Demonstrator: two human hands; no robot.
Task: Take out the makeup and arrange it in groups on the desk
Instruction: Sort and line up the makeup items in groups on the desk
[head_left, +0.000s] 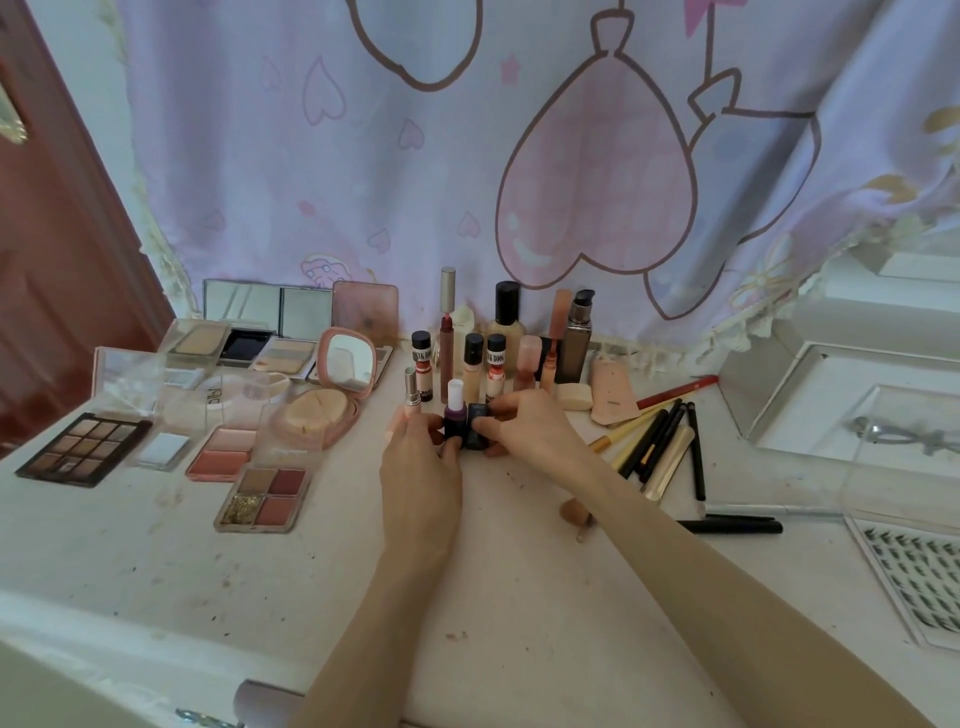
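At the desk's middle my left hand (421, 457) grips a small purple bottle with a white cap (455, 410). My right hand (524, 423) pinches a dark square bottle (477, 423) standing right beside it. Just behind them stands a cluster of upright tubes and bottles (496, 358), with a pink-and-silver lipstick (410, 395) at its left. Open eyeshadow palettes (83, 449), blush and powder compacts (324, 410) lie grouped at the left. Pencils and brushes (660, 447) lie in a loose bunch at the right.
A clear plastic box (852, 415) with a lash curler stands at the right, and a false-lash card (914, 577) lies in front of it. A lilac cartoon curtain (467, 156) hangs behind the white desk (311, 597). A brown door (52, 286) is at the left.
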